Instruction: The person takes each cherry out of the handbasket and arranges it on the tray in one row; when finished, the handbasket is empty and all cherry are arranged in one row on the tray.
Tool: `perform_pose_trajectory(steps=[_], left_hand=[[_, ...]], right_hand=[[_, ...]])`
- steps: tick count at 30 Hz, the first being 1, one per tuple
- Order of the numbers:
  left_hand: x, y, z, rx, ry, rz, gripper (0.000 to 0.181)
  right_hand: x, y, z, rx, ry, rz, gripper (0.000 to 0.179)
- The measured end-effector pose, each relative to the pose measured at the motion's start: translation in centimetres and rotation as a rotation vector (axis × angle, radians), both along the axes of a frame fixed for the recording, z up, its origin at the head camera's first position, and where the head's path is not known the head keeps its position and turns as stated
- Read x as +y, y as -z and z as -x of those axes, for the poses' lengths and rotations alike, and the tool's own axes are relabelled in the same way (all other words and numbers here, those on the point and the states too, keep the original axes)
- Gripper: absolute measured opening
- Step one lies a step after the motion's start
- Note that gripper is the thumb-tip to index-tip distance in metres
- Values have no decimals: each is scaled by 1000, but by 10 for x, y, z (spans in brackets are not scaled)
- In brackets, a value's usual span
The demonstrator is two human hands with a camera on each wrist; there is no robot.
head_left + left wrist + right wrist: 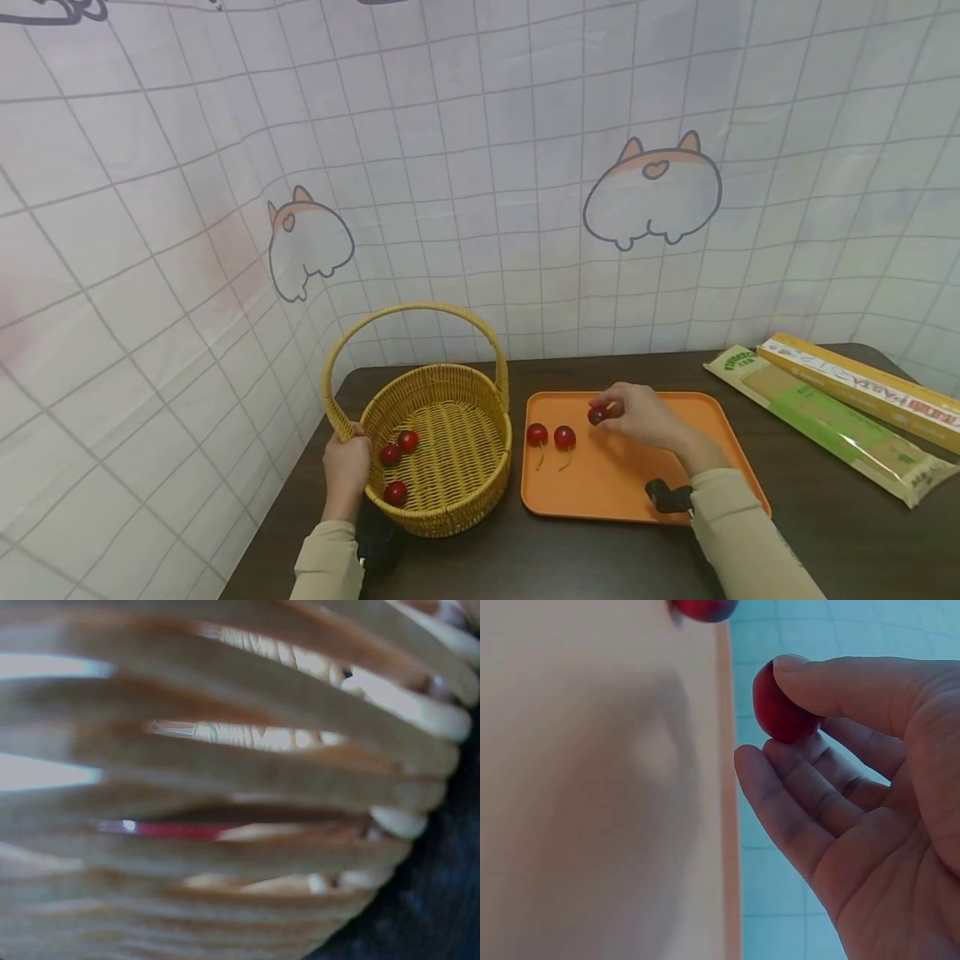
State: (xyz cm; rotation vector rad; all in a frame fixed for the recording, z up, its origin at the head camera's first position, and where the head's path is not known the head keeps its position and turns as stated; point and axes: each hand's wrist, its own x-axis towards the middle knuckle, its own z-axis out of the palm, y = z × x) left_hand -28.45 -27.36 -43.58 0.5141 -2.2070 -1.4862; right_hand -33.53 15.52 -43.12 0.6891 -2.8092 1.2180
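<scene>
My right hand (pixel 636 414) pinches a dark red cherry (pixel 597 415) between thumb and fingers, over the orange tray (pixel 600 492). The right wrist view shows that cherry (pixel 784 709) under the thumb. Two more cherries with green stems, one at the left (pixel 537 434) and one beside it (pixel 565 437), lie on the tray's left part. A yellow woven basket (pixel 450 517) stands left of the tray, and my left hand (pixel 347 467) grips its left side at the foot of the tall handle. Inside it lie three cherries (pixel 390 455). Close basket slats (pixel 225 757) fill the left wrist view.
On the right of the dark table (pixel 480 567) lie a green-and-clear pasta packet (pixel 825 417) and a long yellow pasta box (pixel 862 387). A white grid-patterned cloth (pixel 487 208) hangs behind the table and along the left. The basket's handle arches high above its rim.
</scene>
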Motion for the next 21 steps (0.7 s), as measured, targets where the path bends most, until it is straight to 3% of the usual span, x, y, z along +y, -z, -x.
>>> perform_pose_trajectory(steps=[21], left_hand=[[-1, 1, -1, -4, 10, -3, 19]], right_hand=[[-2, 21, 6, -131, -22, 4, 34]])
